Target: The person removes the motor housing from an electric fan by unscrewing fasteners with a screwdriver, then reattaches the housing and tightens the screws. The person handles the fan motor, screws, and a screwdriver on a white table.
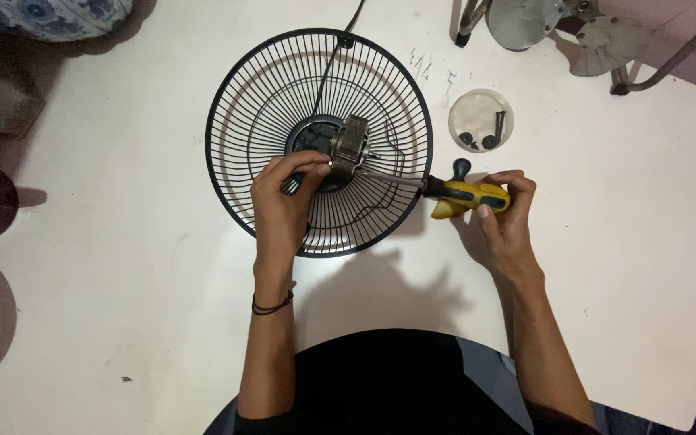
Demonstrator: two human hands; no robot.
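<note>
The right hand (503, 217) is closed around the yellow and black handle of a screwdriver (465, 194), near the middle of the white table (122, 266). Its shaft reaches left to the small motor (350, 145). The left hand (282, 201) pinches the motor with its fingertips, inside the black fan guard (243, 121). Further, toward the far edge, a small round lid (481, 109) holds dark screws (489, 137).

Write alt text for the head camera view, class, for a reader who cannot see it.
The right hand drives a yellow-handled screwdriver into a fan motor steadied by the left hand, inside a black wire fan guard on a white table.
</note>
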